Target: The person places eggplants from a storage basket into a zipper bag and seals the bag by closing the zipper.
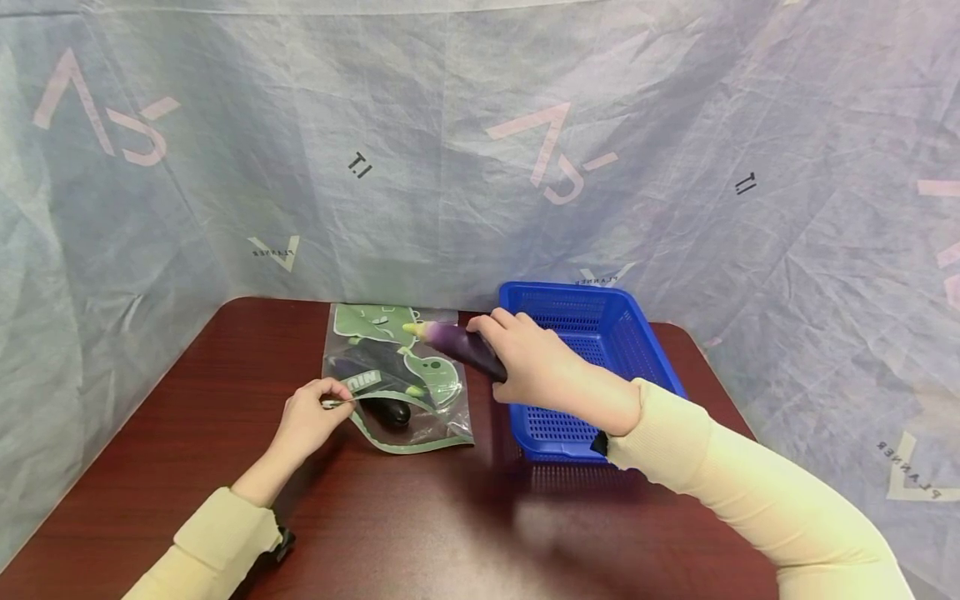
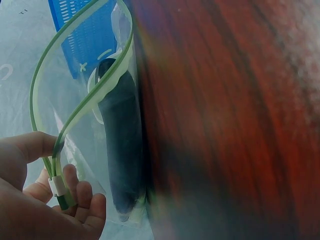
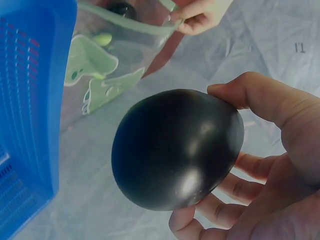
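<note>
My right hand [image 1: 528, 358] grips a purple eggplant [image 1: 459, 343] by its thick dark end, above the table between bag and basket. Its pale yellow-green stem end points left. The right wrist view shows the round, glossy end of this eggplant [image 3: 175, 150] with thumb and fingers around it. A clear zip bag [image 1: 435, 379] with green prints lies on the table, its mouth partly spread toward me. Pinched in my left hand [image 1: 311, 417] is the left corner of its green zip edge, beside a white slider [image 2: 57, 186]. Another dark eggplant [image 2: 122, 145] lies inside the bag.
A blue perforated plastic basket [image 1: 652, 350] stands to the right of the bag, partly hidden by my right forearm. The dark red wooden table [image 1: 405, 525] ends at a grey printed sheet [image 1: 405, 208] hung behind and at both sides.
</note>
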`<state>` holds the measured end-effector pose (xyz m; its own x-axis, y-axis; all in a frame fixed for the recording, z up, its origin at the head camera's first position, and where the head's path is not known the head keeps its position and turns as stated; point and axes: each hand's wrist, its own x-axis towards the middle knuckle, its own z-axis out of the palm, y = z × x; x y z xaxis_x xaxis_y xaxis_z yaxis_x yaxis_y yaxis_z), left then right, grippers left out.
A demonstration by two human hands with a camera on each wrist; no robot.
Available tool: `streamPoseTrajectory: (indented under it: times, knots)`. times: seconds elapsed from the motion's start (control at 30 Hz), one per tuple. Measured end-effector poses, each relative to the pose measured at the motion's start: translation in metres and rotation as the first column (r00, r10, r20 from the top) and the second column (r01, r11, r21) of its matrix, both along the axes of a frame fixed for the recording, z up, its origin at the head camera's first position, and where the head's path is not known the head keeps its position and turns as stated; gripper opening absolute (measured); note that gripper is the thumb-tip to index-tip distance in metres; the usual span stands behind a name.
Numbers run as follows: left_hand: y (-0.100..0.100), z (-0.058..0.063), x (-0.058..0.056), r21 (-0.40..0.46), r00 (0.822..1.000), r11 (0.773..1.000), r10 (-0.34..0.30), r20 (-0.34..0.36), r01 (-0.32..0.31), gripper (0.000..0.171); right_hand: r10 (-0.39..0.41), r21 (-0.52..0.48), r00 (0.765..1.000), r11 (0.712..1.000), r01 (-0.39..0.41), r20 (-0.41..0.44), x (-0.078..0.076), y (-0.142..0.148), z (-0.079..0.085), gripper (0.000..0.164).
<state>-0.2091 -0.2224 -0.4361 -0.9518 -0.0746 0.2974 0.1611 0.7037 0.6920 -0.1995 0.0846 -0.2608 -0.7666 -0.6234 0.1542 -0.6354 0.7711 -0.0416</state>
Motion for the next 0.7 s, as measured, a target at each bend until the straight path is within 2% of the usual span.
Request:
streamPoseTrajectory:
  times: [0.57,0.7]
  knots:
    - [0.000,-0.002,0.000,0.006,1.000,1.000,0.001,0.010,-0.001,0.006,0.092,0.028,0.996,0.995,-0.092,-0.001,0.012,-0.014,-0.033,0.071]
    - [0.000,-0.002,0.000,0.005,1.000,1.000,-0.001,0.008,0.001,0.006,0.084,0.046,0.996,0.995,-0.085,0.012,0.017,-0.018,-0.041,0.072]
